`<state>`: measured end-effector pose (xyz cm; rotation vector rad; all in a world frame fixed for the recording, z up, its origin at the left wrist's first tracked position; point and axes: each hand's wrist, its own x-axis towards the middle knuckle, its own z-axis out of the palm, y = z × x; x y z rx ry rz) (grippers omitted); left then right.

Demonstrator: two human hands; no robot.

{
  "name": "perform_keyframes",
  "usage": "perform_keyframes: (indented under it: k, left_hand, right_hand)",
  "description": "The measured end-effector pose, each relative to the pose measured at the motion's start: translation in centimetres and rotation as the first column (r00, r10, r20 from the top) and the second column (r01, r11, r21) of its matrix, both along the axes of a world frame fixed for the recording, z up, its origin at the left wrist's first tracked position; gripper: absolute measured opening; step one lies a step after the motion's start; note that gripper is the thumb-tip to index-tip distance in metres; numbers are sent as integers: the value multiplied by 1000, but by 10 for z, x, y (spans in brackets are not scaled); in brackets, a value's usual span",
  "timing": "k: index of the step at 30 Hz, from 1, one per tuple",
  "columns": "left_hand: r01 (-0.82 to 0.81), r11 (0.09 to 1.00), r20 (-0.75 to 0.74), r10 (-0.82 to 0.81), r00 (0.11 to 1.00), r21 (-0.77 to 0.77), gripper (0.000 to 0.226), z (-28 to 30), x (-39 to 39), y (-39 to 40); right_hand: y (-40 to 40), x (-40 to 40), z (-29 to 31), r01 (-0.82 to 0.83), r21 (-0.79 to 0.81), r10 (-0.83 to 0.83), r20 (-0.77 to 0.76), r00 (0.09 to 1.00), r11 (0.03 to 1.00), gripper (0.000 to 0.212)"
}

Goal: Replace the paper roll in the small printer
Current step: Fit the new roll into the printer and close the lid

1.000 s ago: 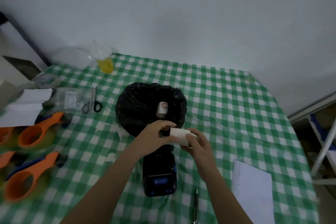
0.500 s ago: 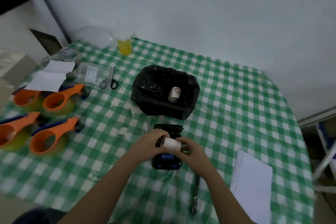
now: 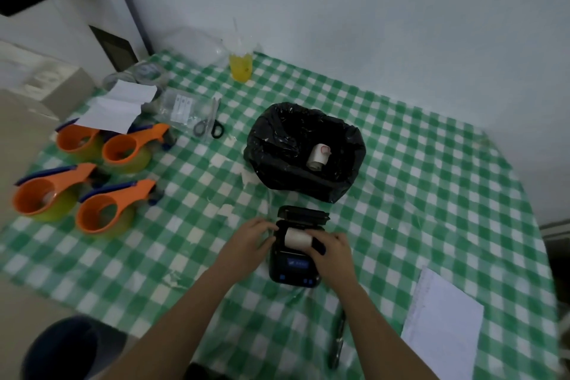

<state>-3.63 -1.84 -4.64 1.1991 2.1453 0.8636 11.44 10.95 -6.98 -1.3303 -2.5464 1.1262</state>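
A small black printer [image 3: 293, 268] lies on the green checked tablecloth [image 3: 416, 188] with its lid [image 3: 303, 213] flipped open toward the wall. A white paper roll [image 3: 296, 237] sits in its open bay. My left hand [image 3: 250, 241] rests against the printer's left side, fingers by the bay edge. On the right end of the roll lies my right hand [image 3: 331, 251], its fingers touching the roll. A used roll [image 3: 317, 157] lies inside a black-lined bin [image 3: 303, 151] behind the printer.
Several orange tape dispensers [image 3: 101, 210] stand at the left. Scissors [image 3: 209, 123], a plastic bag and white paper lie at the back left, with a yellow drink cup [image 3: 241, 66] by the wall. A notepad [image 3: 444, 327] and a pen [image 3: 337, 339] lie at the right front.
Both hands carried the white roll down from in front of the bin into the printer's open bay. The camera has tilted, showing more of the table.
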Motion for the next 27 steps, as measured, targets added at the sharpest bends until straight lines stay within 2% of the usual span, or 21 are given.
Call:
perform_keyframes:
  k: [4,8,14,17,21,27]
  left_hand:
    - [-33,999,-4,33,999,21,22,-3,-1,-2]
    - [-34,999,12,34,999,10,24,-3,-1,4]
    - [-62,998,35,62,997,9,23,-3,-1,13]
    - [-97,995,35,97,995,19,22,-1,0,17]
    - [-107,992,-21,108,994,62,29,0,-1,22]
    - [16,1000,-58,-16,998,7,46,7,-3,39]
  right_hand:
    - [6,-1,-10,-92,111,88,45,995,990,34]
    - [4,-1,-9,-77,159,70,51,996,984,31]
    - [0,3,-14,-132,294,127,39,991,947,7]
    - [0,0,-11,-164,282,156,50,987,945,5]
    - [0,-3,-5,-233,206,224,68,972,950,14]
    - [-4,5,-1,-204,117,200,49,979,972,18]
